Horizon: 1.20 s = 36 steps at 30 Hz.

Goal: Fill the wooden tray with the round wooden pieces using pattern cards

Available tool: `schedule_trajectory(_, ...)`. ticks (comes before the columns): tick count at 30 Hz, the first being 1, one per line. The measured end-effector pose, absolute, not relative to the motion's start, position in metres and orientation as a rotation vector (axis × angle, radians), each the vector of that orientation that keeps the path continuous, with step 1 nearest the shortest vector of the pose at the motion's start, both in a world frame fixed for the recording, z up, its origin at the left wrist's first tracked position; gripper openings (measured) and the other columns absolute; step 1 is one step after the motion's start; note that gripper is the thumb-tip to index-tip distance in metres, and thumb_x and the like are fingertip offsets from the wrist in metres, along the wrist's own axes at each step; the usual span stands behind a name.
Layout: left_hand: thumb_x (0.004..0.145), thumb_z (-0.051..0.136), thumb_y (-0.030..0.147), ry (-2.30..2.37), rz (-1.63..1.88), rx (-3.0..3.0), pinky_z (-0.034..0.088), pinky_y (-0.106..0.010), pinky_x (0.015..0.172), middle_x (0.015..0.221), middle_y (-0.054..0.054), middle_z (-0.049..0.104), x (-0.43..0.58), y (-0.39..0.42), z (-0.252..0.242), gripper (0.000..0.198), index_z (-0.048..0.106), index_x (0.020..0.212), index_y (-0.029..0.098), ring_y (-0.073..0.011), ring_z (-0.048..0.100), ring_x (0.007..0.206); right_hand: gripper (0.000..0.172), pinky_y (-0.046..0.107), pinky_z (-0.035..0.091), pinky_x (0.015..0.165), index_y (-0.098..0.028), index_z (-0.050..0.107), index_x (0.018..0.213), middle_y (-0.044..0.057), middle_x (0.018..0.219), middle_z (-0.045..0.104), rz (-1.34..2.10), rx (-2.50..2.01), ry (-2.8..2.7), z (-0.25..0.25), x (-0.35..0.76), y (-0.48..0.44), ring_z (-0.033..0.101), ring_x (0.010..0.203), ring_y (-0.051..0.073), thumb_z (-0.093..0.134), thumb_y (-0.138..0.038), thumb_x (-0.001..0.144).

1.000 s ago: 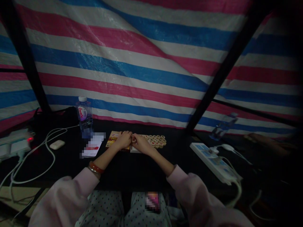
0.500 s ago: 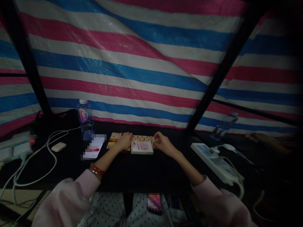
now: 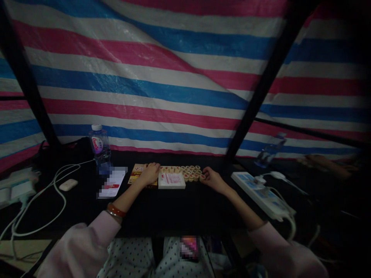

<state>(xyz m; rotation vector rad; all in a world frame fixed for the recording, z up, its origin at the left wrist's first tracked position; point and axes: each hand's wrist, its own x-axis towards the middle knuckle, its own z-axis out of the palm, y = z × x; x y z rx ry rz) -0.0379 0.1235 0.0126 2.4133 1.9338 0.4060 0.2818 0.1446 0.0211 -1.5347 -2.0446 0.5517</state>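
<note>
My left hand [image 3: 150, 173] lies with its fingers stretched over the yellow-brown printed box [image 3: 135, 173], fingertips close to the white box. This white box [image 3: 172, 186] holds a row of round Chinese chess pieces [image 3: 169, 169] at its far side, and a pale sheet with red print [image 3: 171, 178] covers its near part. Against the box's right side stand several rows of wooden Chinese chess pieces [image 3: 190, 172] with red and dark markings. At the right end of the nearest row, my right hand [image 3: 213, 179] pinches one Chinese chess piece [image 3: 202, 177] between thumb and fingers.
Left of the printed box lie a phone [image 3: 114, 183], a water bottle [image 3: 100, 150], a small white case [image 3: 68, 185] and loose white cables [image 3: 65, 200]. To the right are a power strip [image 3: 257, 197] and a second bottle [image 3: 271, 150]. Another phone [image 3: 189, 247] rests on my lap.
My right hand has moved right, away from the white box's edge, uncovering the rows of chess pieces. My left hand stays on the printed box. The view has shifted slightly.
</note>
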Motion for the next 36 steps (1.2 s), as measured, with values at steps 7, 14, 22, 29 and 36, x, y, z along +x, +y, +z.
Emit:
schedule_trajectory(7,0.092,0.028,0.021,1.919,0.406,2.413,0.033,-0.044,0.098,0.120,-0.013,0.059,-0.038,0.123,0.013,0.036,0.054,0.117,0.017,-0.0246,0.050,0.115,0.033,0.024,0.044,0.061,-0.015,0.051,0.099,0.003,0.080,0.063,0.455,-1.596,-2.207,0.027,0.283,0.151,0.060,0.068,0.015,0.062,-0.016,0.068)
schedule_trajectory(14,0.093,0.027,0.021,1.921,0.403,2.410,0.032,-0.044,0.099,0.120,-0.012,0.059,-0.038,0.122,0.015,0.037,0.054,0.117,0.017,-0.0245,0.050,0.115,0.042,0.029,0.044,0.081,-0.014,0.056,0.108,0.011,0.106,0.058,0.156,-1.598,-2.284,0.057,0.264,0.163,0.057,0.096,0.021,0.064,-0.012,0.066)
schedule_trajectory(22,0.092,0.028,0.019,1.929,0.387,2.416,0.034,-0.044,0.097,0.119,-0.013,0.059,-0.037,0.120,0.017,0.037,0.053,0.119,0.017,-0.0247,0.051,0.115,0.031,0.026,0.044,0.074,-0.019,0.065,0.093,0.007,0.101,0.058,0.240,-1.466,-2.499,0.064,0.195,0.181,0.057,0.091,0.020,0.071,-0.035,0.068)
schedule_trajectory(29,0.091,0.031,0.019,1.925,0.399,2.412,0.033,-0.044,0.098,0.121,-0.014,0.058,-0.036,0.118,0.019,0.036,0.053,0.119,0.016,-0.0256,0.050,0.116,0.035,0.023,0.043,0.064,-0.017,0.066,0.089,0.009,0.101,0.061,0.268,-1.617,-2.557,0.052,0.178,0.188,0.059,0.083,0.019,0.075,-0.035,0.061)
schedule_trajectory(36,0.091,0.029,0.019,1.921,0.394,2.413,0.033,-0.046,0.098,0.121,-0.014,0.058,-0.036,0.118,0.018,0.037,0.052,0.119,0.015,-0.0264,0.050,0.116,0.025,0.028,0.045,0.071,-0.014,0.070,0.081,0.013,0.094,0.062,0.117,-1.547,-2.585,0.044,0.168,0.183,0.059,0.087,0.024,0.070,-0.034,0.067)
